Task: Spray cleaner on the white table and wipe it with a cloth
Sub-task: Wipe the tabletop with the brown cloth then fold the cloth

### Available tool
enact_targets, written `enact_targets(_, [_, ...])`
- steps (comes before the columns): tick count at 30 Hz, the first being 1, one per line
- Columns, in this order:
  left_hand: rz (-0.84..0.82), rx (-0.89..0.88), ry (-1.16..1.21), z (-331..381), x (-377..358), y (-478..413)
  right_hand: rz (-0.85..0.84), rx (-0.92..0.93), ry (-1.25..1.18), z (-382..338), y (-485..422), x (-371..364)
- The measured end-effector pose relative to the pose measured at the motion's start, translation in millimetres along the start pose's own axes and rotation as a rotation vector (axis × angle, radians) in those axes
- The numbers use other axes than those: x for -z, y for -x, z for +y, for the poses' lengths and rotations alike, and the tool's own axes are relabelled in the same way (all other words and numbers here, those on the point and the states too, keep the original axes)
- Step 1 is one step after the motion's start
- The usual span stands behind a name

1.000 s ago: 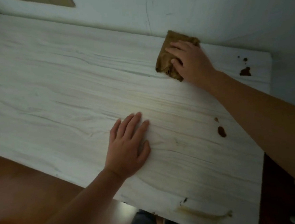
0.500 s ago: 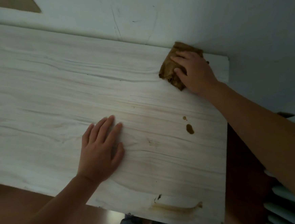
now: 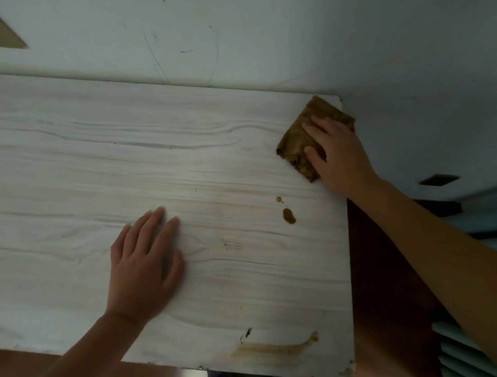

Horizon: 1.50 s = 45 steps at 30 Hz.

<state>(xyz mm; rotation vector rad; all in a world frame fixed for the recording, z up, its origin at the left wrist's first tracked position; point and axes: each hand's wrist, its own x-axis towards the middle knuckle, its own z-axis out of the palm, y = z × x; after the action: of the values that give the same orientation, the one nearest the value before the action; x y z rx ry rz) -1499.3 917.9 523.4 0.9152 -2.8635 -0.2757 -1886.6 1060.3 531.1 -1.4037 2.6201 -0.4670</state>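
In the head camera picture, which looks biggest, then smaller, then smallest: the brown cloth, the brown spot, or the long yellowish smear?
1. The brown cloth, though the right hand hides part of it.
2. The long yellowish smear, thin but lengthy.
3. The brown spot, clearly smallest.

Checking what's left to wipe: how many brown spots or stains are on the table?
3: a small dot, a bigger blob just below it, and a long smear near the front edge. Others may hide under the cloth.
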Motion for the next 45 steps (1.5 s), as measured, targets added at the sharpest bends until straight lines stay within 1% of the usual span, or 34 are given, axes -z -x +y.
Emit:
enact_targets(4, [0.015,-0.004,-0.002,0,0,0,-0.034,0.022,0.002,12,15,4])
enact_targets(7, [0.012,-0.004,-0.007,1,0,-2,-0.039,0.043,0.017,20,-10,3])
enact_targets(10, [0.018,-0.003,-0.013,2,-1,-2,-0.022,-0.006,-0.006,27,-47,5])
enact_targets(12, [0.017,-0.003,-0.016,2,-1,-2,-0.002,-0.037,-0.02,29,-55,5])
enact_targets(15, [0.014,0.0,-0.019,1,-1,-2,0.026,-0.021,-0.044,22,-34,-1])
enact_targets(18, [0.026,-0.002,-0.023,2,-1,-2,0.027,0.014,-0.079,11,11,-3])
enact_targets(21, [0.031,-0.004,-0.02,2,0,-2,-0.026,0.053,-0.048,4,53,-3])
enact_targets(23, [0.036,-0.004,-0.018,3,0,-2,-0.059,0.074,-0.017,7,58,0])
enact_targets(26, [0.053,-0.007,-0.018,4,0,-3,-0.049,0.062,-0.008,17,28,2])
enact_targets(31, [0.061,-0.005,-0.024,4,0,-3,0.02,-0.048,-0.089,31,-44,2])
enact_targets(34, [0.052,-0.004,-0.02,3,0,-3,0.068,-0.056,-0.123,33,-53,3])
enact_targets(38, [0.044,0.0,-0.016,3,1,-1,0.059,-0.075,-0.171,20,-15,1])
enact_targets(42, [0.037,0.003,-0.01,3,1,-3,0.028,-0.023,-0.158,8,42,1])
enact_targets(45, [0.053,-0.003,-0.015,4,0,-3,-0.007,0.014,-0.117,12,50,6])
